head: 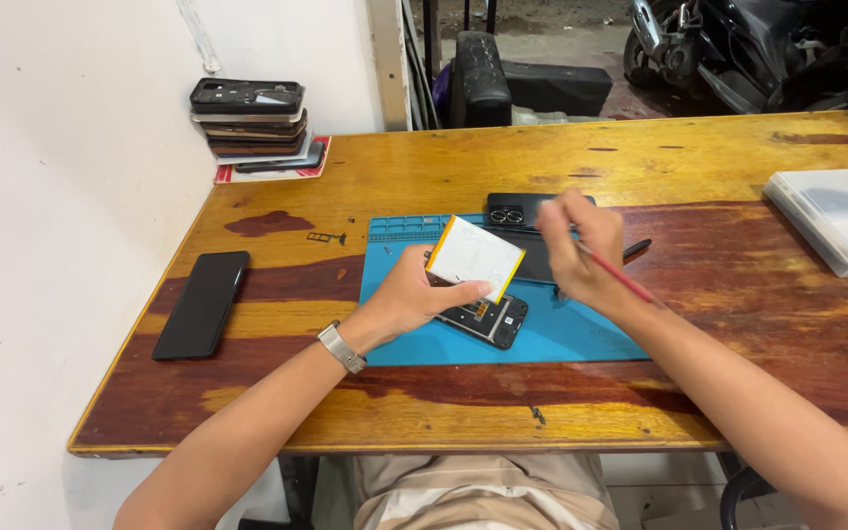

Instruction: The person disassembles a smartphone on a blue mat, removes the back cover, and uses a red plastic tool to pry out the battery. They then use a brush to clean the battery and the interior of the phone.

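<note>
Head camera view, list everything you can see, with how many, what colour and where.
Battery: one, white with orange edge, lifted over the mat in the left hand.
Opened phone: one, black, on the mat under the battery.
Back cover: one, black, far edge of the mat.
Mat: one, blue, table centre.
Phone: one, black, left on the table.
Stack of phone frames: one pile, dark, far left corner.
Box: one, white, right edge.
Table: one, brown wood.
Tool: one, red, thin, in the right hand.
Wristwatch: one, silver, left wrist.
Left hand: holds the battery.
Right hand: holds the tool.
</note>
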